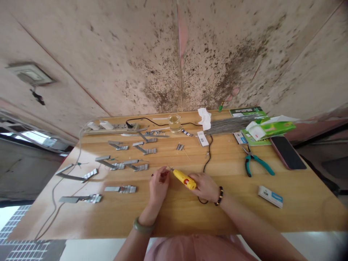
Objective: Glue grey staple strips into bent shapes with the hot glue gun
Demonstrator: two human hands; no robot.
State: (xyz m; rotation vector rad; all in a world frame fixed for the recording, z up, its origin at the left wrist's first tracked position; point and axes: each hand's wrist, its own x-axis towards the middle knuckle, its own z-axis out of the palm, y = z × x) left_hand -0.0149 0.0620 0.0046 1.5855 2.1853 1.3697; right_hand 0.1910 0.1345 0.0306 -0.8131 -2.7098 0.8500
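My right hand (205, 186) is wrapped round a yellow corded hand tool (185, 179) with a red switch and a thin metal tip; its exact kind is unclear. The tip points left, toward the fingers of my left hand (160, 185). Those fingers are pinched together just beside it, and whatever they hold is too small to make out. Farther back lie some small grey strips (179, 147) with a thin stick (187, 154) near them. Left of my left hand, a flat grey jointed piece (120, 189) rests on the wooden table (187, 224).
Several bent grey pieces (144, 148) stand at the left. A power strip (116, 127) and a glass of yellowish liquid (174, 124) are at the back. Rightward lie a grey wire bundle (231, 124), teal-handled pliers (257, 163), a phone (288, 152) and a small box (270, 196).
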